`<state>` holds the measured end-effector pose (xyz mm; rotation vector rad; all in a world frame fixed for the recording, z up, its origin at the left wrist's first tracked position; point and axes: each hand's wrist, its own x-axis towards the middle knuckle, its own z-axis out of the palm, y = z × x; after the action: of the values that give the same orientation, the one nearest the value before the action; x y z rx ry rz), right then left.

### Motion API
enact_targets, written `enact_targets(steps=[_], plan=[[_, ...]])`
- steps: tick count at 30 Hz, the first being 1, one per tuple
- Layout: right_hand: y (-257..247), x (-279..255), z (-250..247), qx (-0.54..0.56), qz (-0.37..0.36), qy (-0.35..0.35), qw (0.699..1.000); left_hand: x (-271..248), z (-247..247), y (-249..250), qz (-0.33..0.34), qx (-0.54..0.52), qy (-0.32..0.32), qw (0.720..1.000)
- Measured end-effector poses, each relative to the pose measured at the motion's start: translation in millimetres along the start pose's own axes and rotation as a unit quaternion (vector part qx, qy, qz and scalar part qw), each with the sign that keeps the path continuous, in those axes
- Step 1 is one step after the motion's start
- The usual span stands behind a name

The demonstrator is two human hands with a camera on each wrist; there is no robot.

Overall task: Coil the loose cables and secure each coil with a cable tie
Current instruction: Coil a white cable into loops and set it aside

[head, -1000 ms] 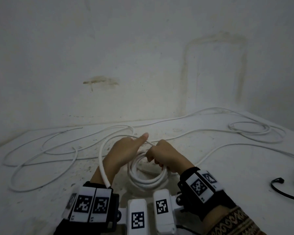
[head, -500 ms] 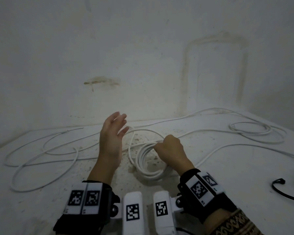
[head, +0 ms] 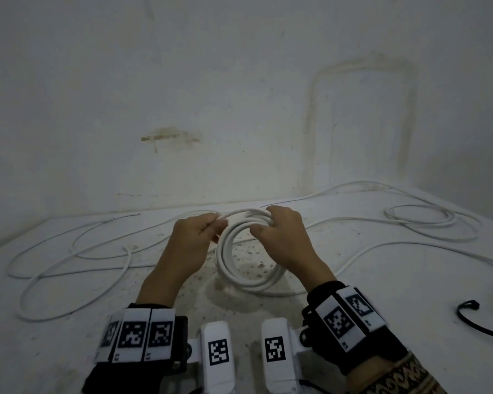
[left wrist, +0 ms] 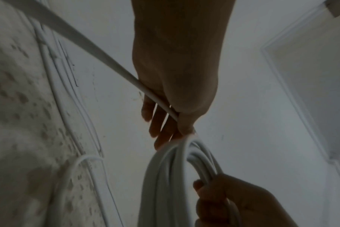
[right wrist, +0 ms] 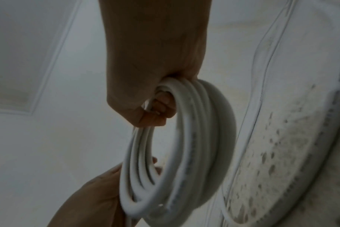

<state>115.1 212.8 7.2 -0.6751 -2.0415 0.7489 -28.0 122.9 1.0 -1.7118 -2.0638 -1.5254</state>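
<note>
White cable coil point(head: 249, 253), several turns, held above stained white tabletop point(head: 382, 308) at centre, betw. both hands. Ring roughly face-on in head view, tilted: near arc low by tabletop, far arc raised; no real long axis, opening faces up & toward wearer. Whether near arc touches tabletop: can't tell, prob. just clear.

Right hand point(head: 282, 237) wrapped round far-right arc of coil, fingers curled thru the ring over all turns, thumb on inner side; same in right-wrist view, fist point(right wrist: 151, 95) closed on bundle point(right wrist: 175, 153).

Left hand point(head: 194, 237) at far-left arc, pinching single strand betw. thumb & fingers where it feeds onto coil; in left-wrist view strand point(left wrist: 99, 50) runs diagonally from upper left into hand point(left wrist: 175, 76).

Loose cable point(head: 69, 268) sprawled in wide loops on left of tabletop; more loops point(head: 427, 220) far right, well apart from coil. Black cable point(head: 473, 322) at right edge, near right wrist. Marker-tagged wristbands point(head: 345, 319) on both wrists. Stained white wall point(head: 239, 95) behind.
</note>
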Motion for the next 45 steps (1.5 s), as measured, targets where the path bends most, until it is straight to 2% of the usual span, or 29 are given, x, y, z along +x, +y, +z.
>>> enact_targets(steps=[3,9,12,16,19,22,25,27,29,31,34,35,36,39,40,41,43,45], plan=[[1,1,2,0.048,0.034,0.037,0.998,-3,9,12,-0.071,-0.138,-0.018,0.988],[0,0,8,0.090,0.071,0.072,0.991,-7,10,29,-0.183,-0.362,-0.038,0.913],[0,-1,10,0.091,0.096,0.092,0.987,-7,15,32,-0.216,-0.410,-0.031,0.885],[3,-3,14,0.065,0.103,0.083,0.989,-7,24,34,-0.262,-0.381,-0.019,0.886],[1,-3,18,0.078,0.081,0.036,0.993,-6,25,30,-0.278,-0.360,0.038,0.890],[-7,-2,16,0.163,0.084,-0.011,0.983,-2,22,26,-0.267,-0.365,0.118,0.884],[-5,1,10,0.209,0.130,-0.001,0.969,2,19,24,-0.266,-0.405,0.213,0.848],[3,3,6,0.190,0.176,0.012,0.966,3,15,23,-0.267,-0.429,0.277,0.818],[11,6,5,0.114,0.207,-0.023,0.971,5,10,21,-0.261,-0.457,0.336,0.781],[12,6,7,0.058,0.225,-0.123,0.965,6,5,18,-0.257,-0.487,0.382,0.742],[1,-4,6,0.073,0.231,-0.285,0.928,6,-2,13,-0.258,-0.530,0.415,0.693],[-2,-6,7,0.091,0.232,-0.300,0.921,6,-4,11,-0.260,-0.543,0.420,0.680],[-1,-7,8,0.114,0.237,-0.280,0.923,5,-6,9,-0.261,-0.552,0.424,0.669],[7,-2,7,0.208,0.311,-0.128,0.919,5,-10,4,-0.262,-0.571,0.433,0.647],[10,-1,6,0.215,0.317,-0.111,0.917,6,-10,3,-0.260,-0.576,0.436,0.641],[12,0,5,0.201,0.306,-0.134,0.921,6,-11,1,-0.259,-0.579,0.437,0.637],[10,-4,7,0.155,0.241,-0.251,0.925,5,-9,0,-0.265,-0.579,0.438,0.635],[2,-12,11,0.140,0.189,-0.351,0.906,5,-4,3,-0.271,-0.573,0.439,0.636]])
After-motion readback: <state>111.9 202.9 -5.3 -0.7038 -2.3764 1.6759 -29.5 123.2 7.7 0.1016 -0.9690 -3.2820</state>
